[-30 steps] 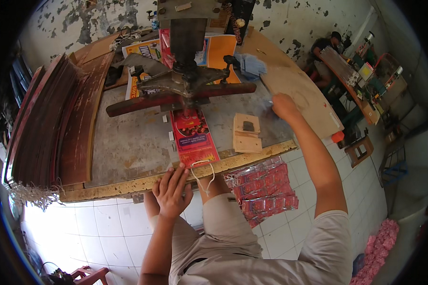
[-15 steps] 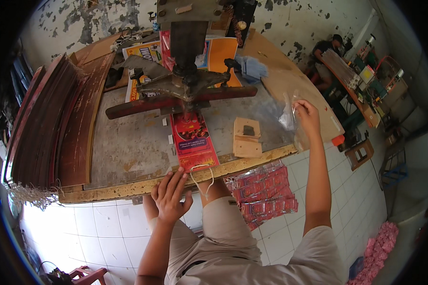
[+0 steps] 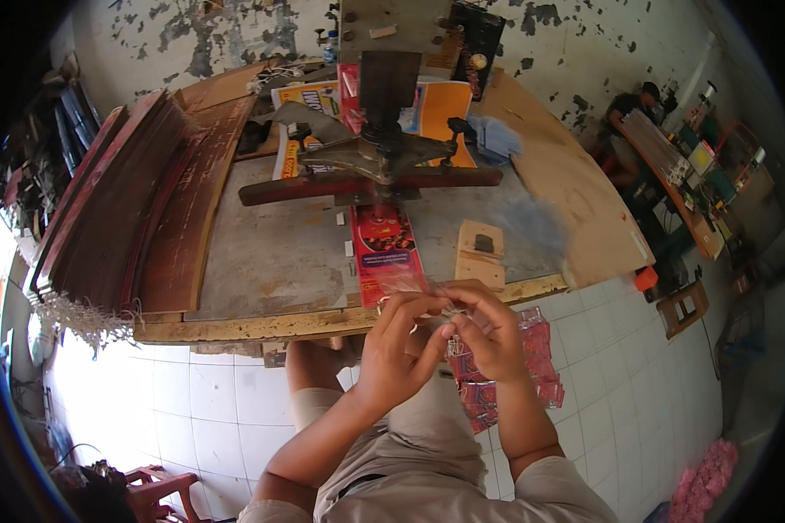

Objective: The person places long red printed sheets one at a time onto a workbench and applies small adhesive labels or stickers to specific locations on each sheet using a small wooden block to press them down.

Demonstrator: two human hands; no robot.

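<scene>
My left hand (image 3: 396, 347) and my right hand (image 3: 492, 335) meet just in front of the table edge, thumbs and fingers pinched together. Between them is a thin clear plastic bag (image 3: 407, 282), mostly hidden by the fingers. Beyond it, a red and purple printed calendar-like sheet (image 3: 387, 248) lies on the worn grey tabletop (image 3: 275, 279). The sheet's far end runs under a heavy iron press (image 3: 380, 161) with a dark red crossbar. The white cord seen earlier at the sheet's near end is largely covered by my hands.
Long dark red strips (image 3: 122, 205) are stacked at left. A wooden block (image 3: 480, 253) and blurred clear plastic (image 3: 536, 228) lie right of the sheet. Red packets (image 3: 541, 357) are below the table edge. Another person (image 3: 634, 109) sits at far right.
My right hand has come from the table's right side to my left hand, bringing the clear plastic. My left hand has lifted from the table edge and closed. The view has shifted.
</scene>
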